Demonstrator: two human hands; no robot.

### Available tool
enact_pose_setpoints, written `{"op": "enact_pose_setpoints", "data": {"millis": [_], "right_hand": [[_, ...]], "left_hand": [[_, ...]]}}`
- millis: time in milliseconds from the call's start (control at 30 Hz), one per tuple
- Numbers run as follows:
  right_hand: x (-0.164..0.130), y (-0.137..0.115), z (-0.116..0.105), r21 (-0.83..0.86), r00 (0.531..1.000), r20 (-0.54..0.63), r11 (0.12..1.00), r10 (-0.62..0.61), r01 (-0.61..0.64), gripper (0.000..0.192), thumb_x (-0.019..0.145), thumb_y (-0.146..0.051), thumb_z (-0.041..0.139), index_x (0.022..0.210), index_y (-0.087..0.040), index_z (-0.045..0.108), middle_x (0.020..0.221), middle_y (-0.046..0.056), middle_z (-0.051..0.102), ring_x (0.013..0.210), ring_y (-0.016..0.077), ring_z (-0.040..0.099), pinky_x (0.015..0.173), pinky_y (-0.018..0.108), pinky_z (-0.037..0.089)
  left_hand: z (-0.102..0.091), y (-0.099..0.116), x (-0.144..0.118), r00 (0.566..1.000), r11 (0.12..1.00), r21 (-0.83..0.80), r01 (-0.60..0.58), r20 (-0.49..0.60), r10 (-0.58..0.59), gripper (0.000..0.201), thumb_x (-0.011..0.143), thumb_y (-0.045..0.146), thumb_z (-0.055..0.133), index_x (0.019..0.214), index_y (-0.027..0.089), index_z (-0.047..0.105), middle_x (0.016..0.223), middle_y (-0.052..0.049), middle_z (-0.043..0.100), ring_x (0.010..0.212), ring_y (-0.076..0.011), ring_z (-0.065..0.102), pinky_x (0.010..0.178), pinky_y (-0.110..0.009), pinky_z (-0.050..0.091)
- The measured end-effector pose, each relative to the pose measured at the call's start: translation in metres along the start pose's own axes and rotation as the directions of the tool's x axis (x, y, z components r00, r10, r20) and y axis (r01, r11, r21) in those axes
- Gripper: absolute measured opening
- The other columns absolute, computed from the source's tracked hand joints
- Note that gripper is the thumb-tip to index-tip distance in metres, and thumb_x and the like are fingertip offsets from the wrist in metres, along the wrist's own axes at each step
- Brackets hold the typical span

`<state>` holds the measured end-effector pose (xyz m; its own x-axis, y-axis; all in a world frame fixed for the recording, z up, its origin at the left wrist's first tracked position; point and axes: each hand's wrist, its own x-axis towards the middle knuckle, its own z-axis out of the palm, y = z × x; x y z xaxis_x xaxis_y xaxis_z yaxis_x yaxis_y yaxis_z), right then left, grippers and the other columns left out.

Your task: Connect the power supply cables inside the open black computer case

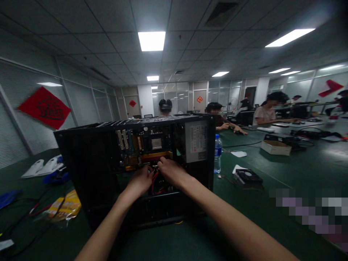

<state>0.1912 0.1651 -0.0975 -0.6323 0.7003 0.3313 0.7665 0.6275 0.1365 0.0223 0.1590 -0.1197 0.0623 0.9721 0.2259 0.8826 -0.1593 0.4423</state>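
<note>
head view: your left hand [141,180] and right hand [170,170] pinch red cables [154,180] inside the computer case [136,163]; tugging could strain the motherboard [144,145] above them.

No readable text
Power supply label [198,139], just right of the right hand [171,171], and the red wall signs [45,107] too blurred.
</note>
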Motion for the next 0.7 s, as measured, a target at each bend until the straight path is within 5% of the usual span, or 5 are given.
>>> {"op": "enact_pose_setpoints", "data": {"millis": [700], "right_hand": [[0.018, 0.006, 0.017, -0.098, 0.997, 0.021, 0.992, -0.077, 0.079, 0.027, 0.097, -0.011, 0.034, 0.111, -0.008, 0.057, 0.111, 0.017, 0.058, 0.092, 0.0253, 0.066, 0.073, 0.035, 0.053]], "left_hand": [[-0.003, 0.0, 0.005, 0.998, 0.996, 0.065, -0.063, -0.005, 0.064, 0.028, 0.089, 0.027, 0.049, 0.095, 0.019, 0.075, 0.099, -0.012, 0.076, 0.089, -0.0225, 0.068, 0.073, -0.028, 0.043]]}}
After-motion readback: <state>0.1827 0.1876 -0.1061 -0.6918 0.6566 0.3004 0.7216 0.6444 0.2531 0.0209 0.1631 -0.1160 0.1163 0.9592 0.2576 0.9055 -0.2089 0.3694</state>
